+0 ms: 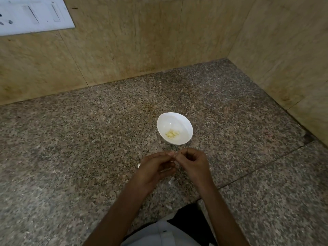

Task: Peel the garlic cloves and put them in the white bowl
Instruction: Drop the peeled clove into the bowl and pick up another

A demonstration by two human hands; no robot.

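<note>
**Desk:** What's in the bowl?

**Operator:** I see a white bowl point(170, 121) a little right of the middle of the frame, upright on the speckled granite counter point(71, 139). In its bottom lies a small heap of peeled garlic cloves point(172, 134), pale yellow, bunched toward the near side. I can't count them; they blur together. The rest of the bowl's inside is bare white.

**Desk:** And the hands?

**Operator:** Both are just below the bowl in the frame, near it but not touching it, and they meet at the fingertips. The left hand point(154, 167) has its fingers curled and its thumb and forefinger closed on a garlic clove point(171, 154), a small pale bit that the fingertips mostly hide. The right hand point(192, 162) is curled as well and pinches the same clove from the other side. I can't tell how much skin is on it.

**Desk:** Anything else on the counter?

**Operator:** A few scraps of papery skin point(170, 181) lie under and beside the hands, one just left of the left hand. Beige stone wall tiles point(124, 41) fill the top of the frame, with a white switch plate point(33, 15) at the upper left.
</note>
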